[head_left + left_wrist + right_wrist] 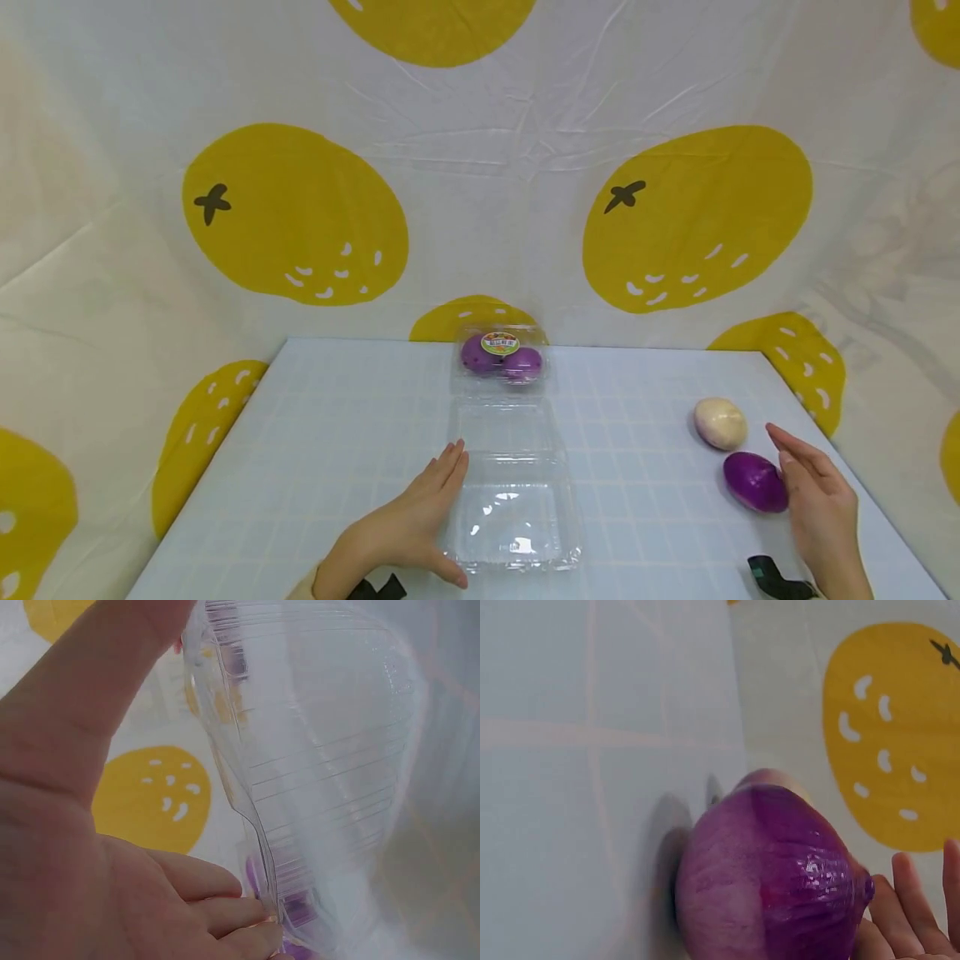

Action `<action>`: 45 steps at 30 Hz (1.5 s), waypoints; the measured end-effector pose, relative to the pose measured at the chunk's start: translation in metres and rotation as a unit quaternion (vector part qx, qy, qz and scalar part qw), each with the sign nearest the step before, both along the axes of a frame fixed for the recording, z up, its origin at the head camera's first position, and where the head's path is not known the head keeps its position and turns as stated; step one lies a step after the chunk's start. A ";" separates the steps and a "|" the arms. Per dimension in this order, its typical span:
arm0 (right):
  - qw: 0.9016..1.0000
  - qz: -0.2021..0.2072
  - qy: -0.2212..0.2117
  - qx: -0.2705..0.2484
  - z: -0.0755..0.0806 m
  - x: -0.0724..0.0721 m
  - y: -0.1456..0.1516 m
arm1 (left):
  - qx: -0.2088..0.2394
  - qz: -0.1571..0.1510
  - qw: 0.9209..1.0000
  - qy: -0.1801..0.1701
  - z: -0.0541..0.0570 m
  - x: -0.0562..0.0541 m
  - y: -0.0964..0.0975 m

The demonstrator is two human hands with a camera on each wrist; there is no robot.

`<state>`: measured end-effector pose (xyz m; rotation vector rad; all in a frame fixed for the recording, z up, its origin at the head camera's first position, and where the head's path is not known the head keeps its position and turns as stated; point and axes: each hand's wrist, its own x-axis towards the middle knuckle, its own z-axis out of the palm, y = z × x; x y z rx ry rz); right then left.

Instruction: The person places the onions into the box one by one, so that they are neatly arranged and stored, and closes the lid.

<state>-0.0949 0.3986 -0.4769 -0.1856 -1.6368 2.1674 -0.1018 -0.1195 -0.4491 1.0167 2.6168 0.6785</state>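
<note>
An open clear plastic clamshell box [513, 508] lies in the middle of the table, its lid [502, 423] folded out toward the back. My left hand [408, 521] is at the box's left side, thumb spread from straight fingers; in the left wrist view the fingertips meet the plastic edge [259, 847]. To the right lies a glossy purple onion [753, 482], with its pointed tip showing in the right wrist view. My right hand [825, 504] stands close along its right side, fingers extended, not wrapped around it. Behind the onion sits a cream, purple-tinged round vegetable [720, 423].
At the table's back edge stands a closed clear box [540, 340] holding two purple onions [521, 364] under an oval label. White cloth [495, 233] with yellow fruit prints hangs behind and around the table [345, 417].
</note>
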 end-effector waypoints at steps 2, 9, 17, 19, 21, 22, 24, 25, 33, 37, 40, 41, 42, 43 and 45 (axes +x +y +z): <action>1.000 0.010 -0.006 0.010 -0.001 0.001 0.000 | 0.000 0.003 1.000 -0.008 0.000 0.001 0.000; 0.999 0.027 0.005 0.032 -0.004 -0.001 0.001 | 0.004 0.008 1.000 -0.009 -0.002 0.001 0.000; 0.987 0.037 -0.086 0.131 -0.012 0.002 0.010 | 0.006 0.012 1.000 0.002 -0.007 -0.004 -0.002; 0.982 0.033 -0.109 0.148 -0.014 0.003 0.012 | 0.004 0.013 1.000 0.000 -0.006 -0.005 -0.001; 0.979 0.032 -0.128 0.158 -0.015 0.002 0.014 | 0.000 0.015 1.000 -0.001 -0.005 -0.004 -0.001; 0.976 0.033 -0.139 0.166 -0.016 0.002 0.015 | -0.002 0.016 1.000 -0.001 -0.005 -0.004 -0.001; 0.966 0.036 -0.167 0.194 -0.018 0.002 0.017 | -0.003 0.017 1.000 -0.002 -0.005 -0.004 -0.001; 0.958 0.040 -0.186 0.214 -0.019 0.002 0.018 | -0.003 0.017 1.000 -0.001 -0.005 -0.004 -0.001; 0.898 0.087 -0.317 0.293 -0.021 -0.005 0.024 | -0.036 -0.015 0.999 0.022 0.002 -0.002 -0.010; 0.894 0.083 -0.327 0.294 -0.022 -0.006 0.026 | -0.038 -0.033 0.998 0.047 0.007 -0.003 -0.017; 0.896 0.081 -0.327 0.288 -0.023 -0.007 0.027 | -0.040 -0.034 0.996 0.073 0.010 -0.005 -0.021; 0.897 0.081 -0.327 0.287 -0.023 -0.007 0.027 | -0.040 -0.033 0.996 0.076 0.011 -0.006 -0.022; 0.897 0.079 -0.327 0.286 -0.023 -0.008 0.027 | -0.041 -0.031 0.996 0.079 0.012 -0.007 -0.023; 0.899 0.077 -0.326 0.284 -0.024 -0.008 0.027 | -0.040 -0.029 0.996 0.077 0.012 -0.008 -0.023; 0.897 0.074 -0.327 0.287 -0.025 -0.008 0.026 | -0.039 -0.025 0.996 0.076 0.012 -0.009 -0.023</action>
